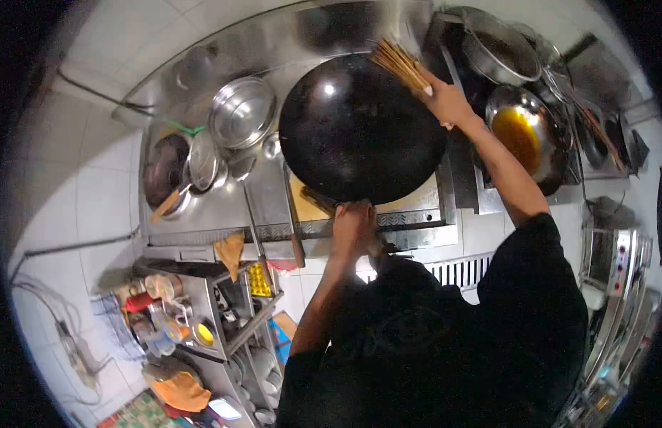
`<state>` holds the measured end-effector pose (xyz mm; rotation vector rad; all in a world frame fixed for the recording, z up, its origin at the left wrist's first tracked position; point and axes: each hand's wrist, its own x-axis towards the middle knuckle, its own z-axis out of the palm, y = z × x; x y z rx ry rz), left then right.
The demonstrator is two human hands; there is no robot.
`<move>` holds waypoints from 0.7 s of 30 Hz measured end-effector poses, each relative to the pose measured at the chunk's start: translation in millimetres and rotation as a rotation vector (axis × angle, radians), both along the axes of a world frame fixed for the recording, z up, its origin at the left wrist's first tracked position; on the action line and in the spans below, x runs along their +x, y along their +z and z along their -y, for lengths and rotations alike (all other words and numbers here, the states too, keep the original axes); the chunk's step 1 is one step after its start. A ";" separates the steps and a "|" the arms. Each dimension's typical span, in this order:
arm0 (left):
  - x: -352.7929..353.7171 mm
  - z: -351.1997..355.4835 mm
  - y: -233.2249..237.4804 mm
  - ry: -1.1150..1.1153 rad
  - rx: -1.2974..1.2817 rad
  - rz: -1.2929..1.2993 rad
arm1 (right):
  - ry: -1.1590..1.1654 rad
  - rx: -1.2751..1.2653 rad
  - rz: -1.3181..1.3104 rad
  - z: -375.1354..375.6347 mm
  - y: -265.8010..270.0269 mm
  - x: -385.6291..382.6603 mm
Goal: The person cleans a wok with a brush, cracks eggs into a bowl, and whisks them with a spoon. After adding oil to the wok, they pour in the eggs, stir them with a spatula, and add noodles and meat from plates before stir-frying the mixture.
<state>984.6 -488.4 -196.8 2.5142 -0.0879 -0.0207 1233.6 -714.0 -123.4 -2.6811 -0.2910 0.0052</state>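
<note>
My right hand (pixel 450 104) is closed around a bamboo wok brush (pixel 400 64), raised beyond the far right rim of a large black wok (pixel 362 128). The brush's splayed bristles point up and to the left. My left hand (pixel 354 222) is closed at the wok's near edge, its fingers wrapped there and covering the part they grip. The wok tilts up over the metal counter, its dark, glossy face toward me. Beneath its near side shows a yellowish wet surface (pixel 416 200).
Metal bowls (pixel 243 113) and a strainer (pixel 202 162) sit left of the wok. On the right are a wok with orange-brown oil (pixel 518 139) and a deep pot (pixel 501 48). A long-handled utensil (pixel 253 217) overhangs the front edge. Shelves with containers (pixel 202 332) stand lower left.
</note>
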 end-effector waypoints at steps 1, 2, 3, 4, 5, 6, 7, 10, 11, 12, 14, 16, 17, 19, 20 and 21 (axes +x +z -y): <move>-2.2 -5.0 -1.2 -0.059 -0.023 0.012 | -0.023 0.000 -0.013 6.1 12.2 -16.8; -5.4 -8.5 -7.1 -0.094 -0.022 -0.002 | 0.044 0.148 -0.070 12.4 26.7 -51.2; -5.4 -10.1 -15.7 -0.105 -0.066 0.089 | 0.110 0.296 -0.111 18.6 43.1 -85.2; -5.2 -12.0 -20.4 -0.108 -0.112 0.183 | 0.009 0.425 -0.290 22.5 57.0 -120.1; -9.7 -13.8 3.6 -0.136 -0.132 0.191 | 0.053 0.517 -0.028 33.6 36.0 -147.1; -18.0 -17.2 7.1 -0.140 -0.126 0.191 | 0.050 0.444 0.146 44.9 20.7 -173.0; -27.2 -21.2 10.4 -0.072 -0.015 0.198 | 0.036 0.502 0.129 61.4 3.2 -200.9; -57.8 -34.1 16.1 0.084 0.024 0.284 | -0.335 0.736 -0.207 81.7 -22.1 -289.9; -68.5 -37.7 15.6 0.151 -0.064 0.357 | -0.360 0.708 -0.153 91.3 -50.8 -319.5; -78.3 -42.6 8.3 0.155 -0.054 0.368 | -0.388 0.681 -0.096 99.3 -74.0 -341.6; -96.6 -51.6 -9.1 0.341 -0.205 0.231 | -0.533 0.493 -0.417 107.6 -79.5 -366.1; -102.7 -52.6 -4.1 0.378 -0.211 0.145 | -0.314 0.393 0.011 103.8 -112.8 -367.1; -104.9 -52.1 -3.5 0.405 -0.246 0.121 | -0.343 0.372 -0.129 107.0 -126.8 -370.4; -113.6 -53.3 -12.9 0.457 -0.266 0.072 | -0.339 0.314 -0.230 97.8 -138.1 -360.3; -121.8 -54.9 -21.3 0.493 -0.259 0.071 | -0.304 0.285 -0.135 92.1 -152.8 -354.6; -123.9 -55.2 -22.8 0.466 -0.258 0.041 | -0.304 0.239 -0.199 86.6 -154.0 -345.4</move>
